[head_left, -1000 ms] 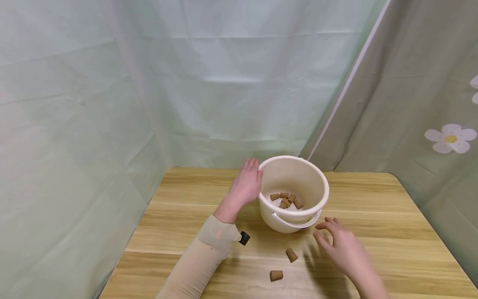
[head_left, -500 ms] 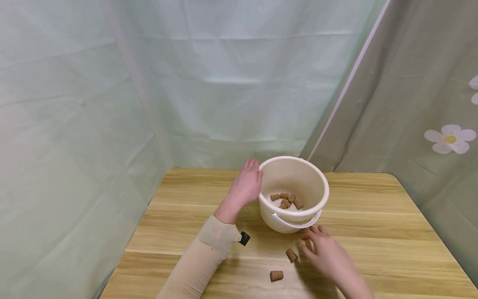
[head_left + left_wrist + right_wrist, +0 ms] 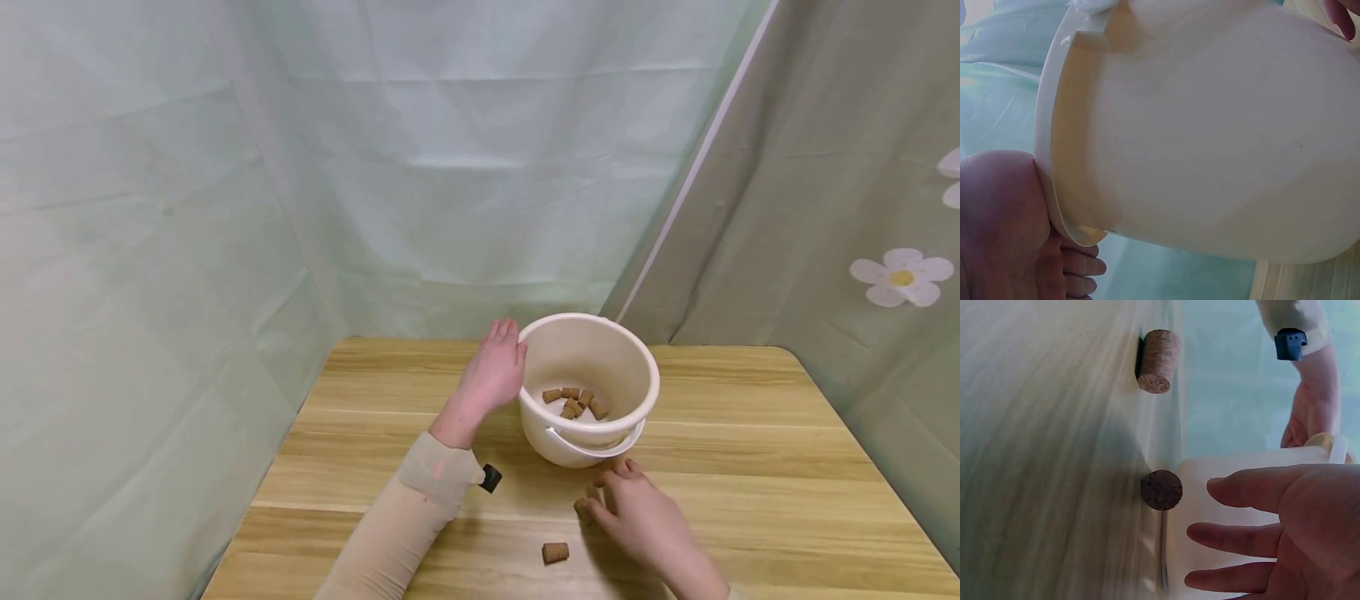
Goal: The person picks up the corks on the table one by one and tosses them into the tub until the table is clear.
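A cream-white bucket (image 3: 551,437) stands upright, with several wine corks (image 3: 572,408) at its bottom. My left hand (image 3: 492,367) holds the bucket's rim on its left side, the fingertips curled in at the edge in the left wrist view. In front of the bucket my right hand (image 3: 645,517) reaches low over the table, thumb and fingers spread. One cork (image 3: 1162,490) lies just ahead of those fingertips, apart from them in the right wrist view; the hand partly covers it in the head view. Another cork (image 3: 555,552) rests nearer to me.
The wooden table (image 3: 375,467) carries all of this. The bucket's handle (image 3: 600,452) hangs down at its front. Pale green curtain (image 3: 480,208) stands behind the table, and a grey one with flowers (image 3: 900,278) at the right. A small black device (image 3: 490,478) sits at my left wrist.
My right hand has moved left and a little toward me, from beside the bucket to the nearer cork. The left hand and the bucket stay where they were.
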